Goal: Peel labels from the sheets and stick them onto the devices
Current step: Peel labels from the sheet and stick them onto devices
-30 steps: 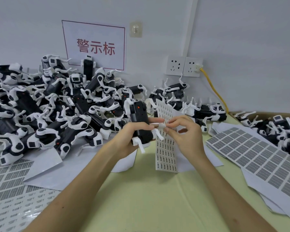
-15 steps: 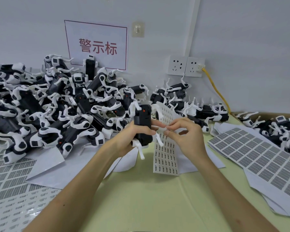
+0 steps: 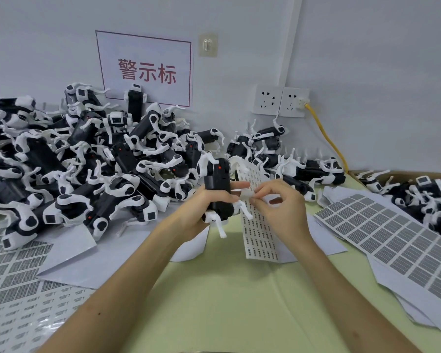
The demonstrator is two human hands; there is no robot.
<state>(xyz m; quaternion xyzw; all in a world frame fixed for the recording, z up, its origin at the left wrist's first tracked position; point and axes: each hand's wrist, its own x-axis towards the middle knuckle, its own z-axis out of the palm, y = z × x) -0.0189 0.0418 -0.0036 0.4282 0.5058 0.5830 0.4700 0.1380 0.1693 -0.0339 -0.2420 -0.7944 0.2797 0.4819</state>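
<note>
My left hand (image 3: 204,207) grips a black device with white legs (image 3: 218,189), held upright above the green table. A narrow sheet of small labels (image 3: 259,233) hangs beside it, its upper part pinned between my left fingers and the device. My right hand (image 3: 280,207) pinches at a white label (image 3: 247,194) on the sheet's upper part, thumb and forefinger together. Whether the label is free of the sheet is hidden by my fingers.
A big heap of black-and-white devices (image 3: 92,161) fills the back left, with more at the back middle (image 3: 290,161) and in a cardboard box (image 3: 418,192) at right. Label sheets lie at right (image 3: 392,238) and lower left (image 3: 15,289). A yellow cable (image 3: 326,133) runs from the wall sockets.
The view has shifted slightly. My left hand has raised and tilted the device a little, and my right fingers have kept picking at the same spot on the sheet.
</note>
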